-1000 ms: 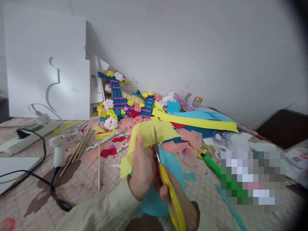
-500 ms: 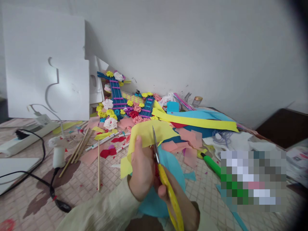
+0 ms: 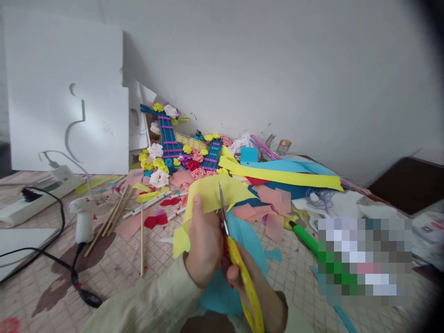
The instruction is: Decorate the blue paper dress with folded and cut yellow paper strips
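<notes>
My left hand (image 3: 203, 245) is closed on a yellow paper sheet (image 3: 215, 194), thumb on top, holding it up in front of me. My right hand (image 3: 258, 291) grips yellow-handled scissors (image 3: 239, 268), whose blades point up into the sheet just right of my left thumb. A light blue paper (image 3: 243, 240) lies under both hands on the table.
A white glue gun (image 3: 83, 217) with a black cord stands at the left beside wooden sticks (image 3: 116, 210). White foam boards (image 3: 65, 92) lean on the wall. Paper flowers on blue frames (image 3: 173, 148), yellow and blue strips (image 3: 280, 173), pink scraps and a green marker (image 3: 305, 236) crowd the table.
The scissors and both hands have shifted very slightly left and up along the yellow sheet; otherwise the scene is the same.
</notes>
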Demonstrator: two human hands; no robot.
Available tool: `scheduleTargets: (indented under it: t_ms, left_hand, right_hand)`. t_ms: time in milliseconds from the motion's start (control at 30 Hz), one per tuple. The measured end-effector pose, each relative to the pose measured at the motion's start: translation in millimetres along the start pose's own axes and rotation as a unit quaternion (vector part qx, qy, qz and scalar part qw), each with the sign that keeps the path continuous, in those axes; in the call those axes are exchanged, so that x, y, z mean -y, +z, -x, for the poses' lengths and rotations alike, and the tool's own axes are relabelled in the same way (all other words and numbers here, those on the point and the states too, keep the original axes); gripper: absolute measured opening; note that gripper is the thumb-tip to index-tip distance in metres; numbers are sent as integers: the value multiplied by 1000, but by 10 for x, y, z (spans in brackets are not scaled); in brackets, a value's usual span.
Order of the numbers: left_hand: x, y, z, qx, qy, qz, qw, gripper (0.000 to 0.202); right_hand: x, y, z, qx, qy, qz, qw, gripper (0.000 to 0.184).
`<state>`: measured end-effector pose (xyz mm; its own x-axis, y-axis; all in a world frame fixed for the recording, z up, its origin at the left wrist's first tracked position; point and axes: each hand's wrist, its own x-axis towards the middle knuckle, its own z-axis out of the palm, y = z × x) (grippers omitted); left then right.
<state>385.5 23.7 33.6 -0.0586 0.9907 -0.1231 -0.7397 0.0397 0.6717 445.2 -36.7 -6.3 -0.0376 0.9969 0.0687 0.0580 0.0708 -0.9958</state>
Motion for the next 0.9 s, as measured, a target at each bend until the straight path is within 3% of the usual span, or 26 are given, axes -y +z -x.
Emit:
scheduleTargets:
  t_ms: [133, 300, 600, 800, 900]
  left_hand:
    - [-30, 17, 19, 45, -10, 30, 998, 38]
    - [-35, 21, 21, 23, -18, 27, 999, 38]
    - [-4, 14, -11, 78, -5, 54, 995, 39]
    - [3, -13, -21, 17, -20, 13, 1000, 38]
    - [-6, -19, -8, -15, -30, -9, 999, 40]
  right_hand:
    - [1, 19, -6, -10, 42, -66, 997, 62]
    - [30, 19, -22, -10, 55, -74, 996, 62]
    - [-93, 5, -19, 15, 6, -62, 998, 58]
    - [-55, 7, -31, 2, 52, -78, 996, 63]
    - [-89, 4, -43, 6, 29, -57, 998, 64]
